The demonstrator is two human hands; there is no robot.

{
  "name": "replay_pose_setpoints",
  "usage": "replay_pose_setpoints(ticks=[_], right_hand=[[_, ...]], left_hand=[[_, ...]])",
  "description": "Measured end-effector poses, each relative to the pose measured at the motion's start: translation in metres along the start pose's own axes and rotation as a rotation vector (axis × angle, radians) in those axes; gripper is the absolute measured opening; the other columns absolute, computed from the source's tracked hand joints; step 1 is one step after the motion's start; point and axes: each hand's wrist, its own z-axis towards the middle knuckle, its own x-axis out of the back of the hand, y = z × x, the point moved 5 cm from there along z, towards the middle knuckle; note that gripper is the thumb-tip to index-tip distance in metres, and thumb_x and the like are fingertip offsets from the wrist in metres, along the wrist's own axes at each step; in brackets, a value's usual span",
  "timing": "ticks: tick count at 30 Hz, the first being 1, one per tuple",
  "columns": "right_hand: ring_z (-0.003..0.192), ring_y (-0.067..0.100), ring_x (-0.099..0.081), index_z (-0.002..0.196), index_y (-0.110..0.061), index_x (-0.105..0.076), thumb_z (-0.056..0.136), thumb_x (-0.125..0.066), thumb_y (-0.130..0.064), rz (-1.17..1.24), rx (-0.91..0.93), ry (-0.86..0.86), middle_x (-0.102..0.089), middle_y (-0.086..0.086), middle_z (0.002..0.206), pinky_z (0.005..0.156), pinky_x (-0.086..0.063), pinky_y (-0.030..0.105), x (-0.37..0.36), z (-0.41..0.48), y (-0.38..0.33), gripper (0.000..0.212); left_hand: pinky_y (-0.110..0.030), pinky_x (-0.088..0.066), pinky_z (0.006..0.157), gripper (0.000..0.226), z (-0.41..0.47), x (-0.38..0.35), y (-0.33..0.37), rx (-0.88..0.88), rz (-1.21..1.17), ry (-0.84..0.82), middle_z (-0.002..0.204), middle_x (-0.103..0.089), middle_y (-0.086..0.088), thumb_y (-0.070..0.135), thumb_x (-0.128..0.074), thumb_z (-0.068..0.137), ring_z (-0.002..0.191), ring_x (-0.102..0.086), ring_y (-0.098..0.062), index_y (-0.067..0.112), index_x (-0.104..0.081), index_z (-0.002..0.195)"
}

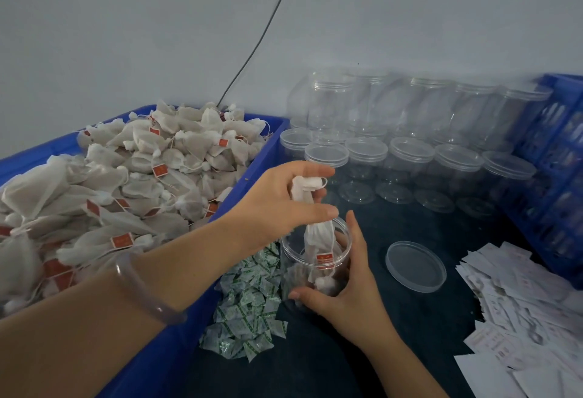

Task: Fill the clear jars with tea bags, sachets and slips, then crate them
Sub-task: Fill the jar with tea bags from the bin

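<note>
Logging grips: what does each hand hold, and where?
Left hand pinches tea bags by their tops; right hand grips the open jar by its wall.

Dark table point(394, 350): blue bin point(189, 318), sachets point(249, 306), lid point(415, 266), slips point(520, 318), jars point(410, 158).

Two hands: the left hand point(284, 200) and the right hand point(345, 292). One open jar point(296, 259), one loose lid point(415, 266) and at least six lidded jars point(411, 158). One blue bin point(272, 132) and one blue crate point(555, 145). The tea bags point(142, 170), sachets point(249, 300) and slips point(520, 318) lie in heaps too many to count.
</note>
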Motion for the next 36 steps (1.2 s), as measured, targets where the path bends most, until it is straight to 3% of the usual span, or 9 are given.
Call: replay_pose_setpoints(ticks=[4, 9, 15, 18, 22, 24, 28, 31, 36], right_hand=[[0.131, -0.012, -0.039, 0.129, -0.08, -0.008, 0.055, -0.091, -0.037, -0.014, 0.008, 0.009, -0.04, -0.043, 0.135, 0.096, -0.036, 0.002, 0.001, 0.0, 0.0, 0.119], [0.131, -0.007, -0.044, 0.13, -0.079, -0.011, 0.061, -0.092, -0.019, 0.01, 0.015, -0.002, -0.045, -0.036, 0.136, 0.097, -0.04, 0.007, 0.001, -0.001, 0.001, 0.122], [0.13, -0.006, -0.045, 0.134, -0.075, -0.008, 0.061, -0.092, -0.024, -0.009, 0.001, -0.014, -0.045, -0.037, 0.135, 0.101, -0.042, 0.012, 0.0, 0.0, 0.001, 0.123], [0.13, -0.003, -0.047, 0.13, -0.079, -0.008, 0.056, -0.091, -0.032, -0.009, -0.018, -0.004, -0.044, -0.026, 0.14, 0.103, -0.043, 0.015, 0.001, -0.001, 0.0, 0.121], [0.128, -0.005, -0.047, 0.129, -0.08, -0.007, 0.053, -0.089, -0.039, -0.014, -0.033, -0.008, -0.045, -0.031, 0.136, 0.098, -0.041, 0.009, 0.0, -0.001, 0.001, 0.119], [0.13, -0.007, -0.044, 0.129, -0.08, -0.008, 0.053, -0.09, -0.04, -0.011, -0.031, -0.003, -0.043, -0.033, 0.137, 0.099, -0.039, 0.007, 0.0, -0.001, 0.0, 0.119], [0.136, -0.001, -0.041, 0.131, -0.079, -0.007, 0.052, -0.09, -0.043, -0.015, -0.03, -0.011, -0.039, -0.021, 0.147, 0.112, -0.038, 0.025, -0.001, -0.001, -0.001, 0.12], [0.135, -0.001, -0.042, 0.129, -0.08, -0.007, 0.052, -0.09, -0.041, -0.018, -0.022, -0.014, -0.041, -0.027, 0.143, 0.111, -0.038, 0.023, 0.0, 0.0, -0.001, 0.119], [0.133, -0.003, -0.044, 0.128, -0.08, -0.006, 0.051, -0.09, -0.04, -0.015, -0.037, -0.005, -0.044, -0.035, 0.136, 0.109, -0.038, 0.018, 0.0, 0.0, 0.002, 0.121]], left_hand=[[-0.019, -0.045, 0.094, 0.07, -0.001, -0.004, 0.0, 0.011, 0.289, -0.063, 0.127, -0.046, 0.017, 0.051, -0.078, 0.055, 0.116, -0.049, 0.002, 0.036, -0.055, 0.119], [-0.01, -0.042, 0.086, 0.021, -0.002, -0.004, 0.003, -0.17, 0.606, -0.008, 0.109, -0.056, 0.014, 0.017, -0.069, 0.086, 0.1, -0.055, 0.003, 0.025, -0.067, 0.106], [-0.022, -0.013, 0.113, 0.027, -0.006, -0.016, 0.0, -0.302, 1.043, -0.32, 0.122, -0.061, 0.007, 0.022, -0.051, 0.097, 0.117, -0.047, -0.007, 0.021, -0.066, 0.12], [-0.026, 0.0, 0.118, 0.032, -0.004, -0.022, -0.003, -0.263, 1.207, -0.407, 0.1, -0.066, 0.001, 0.025, -0.038, 0.101, 0.097, -0.056, -0.009, 0.014, -0.068, 0.095], [-0.011, -0.002, 0.114, 0.037, -0.01, -0.026, -0.008, -0.144, 0.985, -0.559, 0.087, -0.064, 0.007, 0.028, -0.031, 0.105, 0.095, -0.054, -0.007, 0.011, -0.062, 0.094], [0.001, -0.013, 0.105, 0.033, -0.005, -0.013, 0.005, -0.239, 0.751, -0.306, 0.107, -0.066, 0.009, 0.027, -0.036, 0.101, 0.105, -0.052, 0.001, 0.017, -0.066, 0.111], [-0.012, -0.036, 0.095, 0.042, 0.006, 0.012, -0.003, -0.089, 0.671, -0.04, 0.136, -0.051, 0.009, 0.013, -0.046, 0.098, 0.118, -0.049, 0.0, 0.024, -0.047, 0.139], [-0.012, -0.044, 0.077, 0.034, 0.008, 0.013, -0.023, 0.116, 0.667, -0.129, 0.113, -0.064, 0.012, 0.017, -0.049, 0.097, 0.094, -0.059, 0.001, 0.027, -0.052, 0.13], [-0.012, -0.047, 0.072, 0.019, 0.008, 0.011, -0.024, 0.093, 0.765, -0.132, 0.103, -0.065, 0.012, 0.028, -0.063, 0.091, 0.086, -0.06, 0.002, 0.029, -0.063, 0.11]])
